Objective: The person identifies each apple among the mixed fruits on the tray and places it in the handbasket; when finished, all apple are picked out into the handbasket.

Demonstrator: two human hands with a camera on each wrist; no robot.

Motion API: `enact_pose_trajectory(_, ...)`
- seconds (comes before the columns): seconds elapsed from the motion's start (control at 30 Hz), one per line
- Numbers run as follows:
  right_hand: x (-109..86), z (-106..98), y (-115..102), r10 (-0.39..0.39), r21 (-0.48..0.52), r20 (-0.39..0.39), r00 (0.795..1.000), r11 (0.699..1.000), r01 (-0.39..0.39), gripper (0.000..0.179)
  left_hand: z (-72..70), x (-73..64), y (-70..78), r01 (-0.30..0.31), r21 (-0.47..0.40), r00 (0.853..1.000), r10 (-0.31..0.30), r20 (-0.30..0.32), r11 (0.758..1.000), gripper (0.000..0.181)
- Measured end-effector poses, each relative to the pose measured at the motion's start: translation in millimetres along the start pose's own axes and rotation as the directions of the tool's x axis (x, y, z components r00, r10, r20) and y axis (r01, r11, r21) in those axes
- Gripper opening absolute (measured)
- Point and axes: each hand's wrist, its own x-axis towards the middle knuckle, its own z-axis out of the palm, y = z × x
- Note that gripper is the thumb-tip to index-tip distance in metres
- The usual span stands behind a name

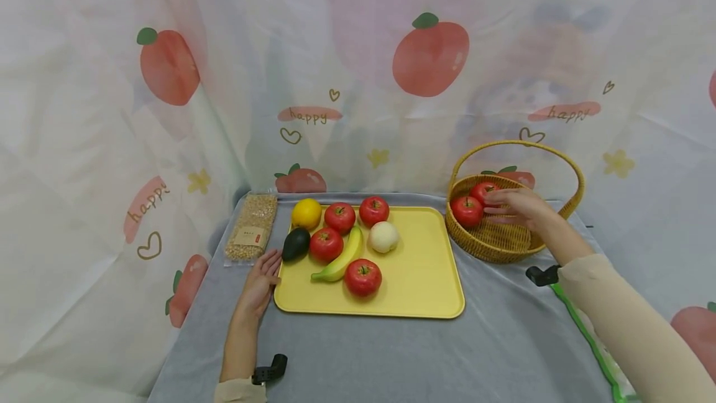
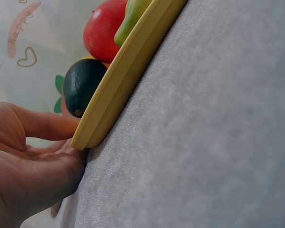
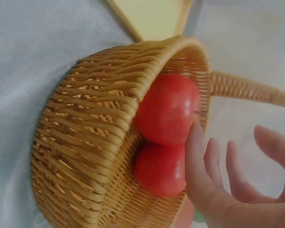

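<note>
My left hand [image 1: 261, 282] rests at the left edge of a yellow tray [image 1: 419, 291]. Its thumb touches the rim, and the fingers lie loosely extended beside a dark green avocado [image 1: 296, 244]. Over a wicker basket [image 3: 80, 152], my right hand [image 1: 520, 207] hovers with fingers spread and nothing held. Two red apples, a nearer apple [image 1: 467, 211] and a farther apple [image 1: 484, 192], sit in the basket. In the right wrist view, the index fingertip is right at one apple [image 3: 168, 109]. On the tray are several more red apples [image 1: 363, 278] and a banana [image 1: 344, 260].
A yellow lemon-like fruit [image 1: 306, 213] and a pale round fruit or vegetable [image 1: 383, 237] also lie on the tray. Left of it is a clear bag of grains [image 1: 253, 226]. The basket's tall handle [image 1: 517, 143] arches overhead. A green-edged item [image 1: 593, 341] lies beneath the right forearm.
</note>
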Motion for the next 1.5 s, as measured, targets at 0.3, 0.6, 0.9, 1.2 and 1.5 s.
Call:
enact_pose_trajectory(0.3,-11.1,19,-15,-0.023,-0.04,0.098,0.995,0.999,0.027,0.064,-1.1,-1.0,1.2,0.002,0.004,1.0,-0.002,-0.006,1.0,0.085)
enact_pose_trajectory(0.6,-19.5,50,-24,-0.086,-0.088,0.22,0.972,0.99,0.107,0.053,-2.2,-1.2,1.8,0.004,0.006,1.0,-0.003,-0.011,1.0,0.085)
enact_pose_trajectory(0.9,-24.1,91,-32,-0.08,-0.125,0.286,0.955,0.985,0.12,0.047,-3.2,1.3,1.2,0.002,-0.002,1.0,-0.002,-0.011,1.0,0.086)
enact_pose_trajectory(1.2,-18.3,129,-27,-0.044,-0.195,0.366,0.93,0.973,0.123,0.044,-4.2,1.7,-0.2,-0.002,-0.001,1.0,0.002,-0.007,1.0,0.086)
enact_pose_trajectory(1.5,-19.1,164,-23,-0.013,-0.192,0.444,0.896,0.975,0.109,0.044,-2.5,2.8,-3.0,-0.01,-0.006,1.0,0.01,-0.007,1.0,0.086)
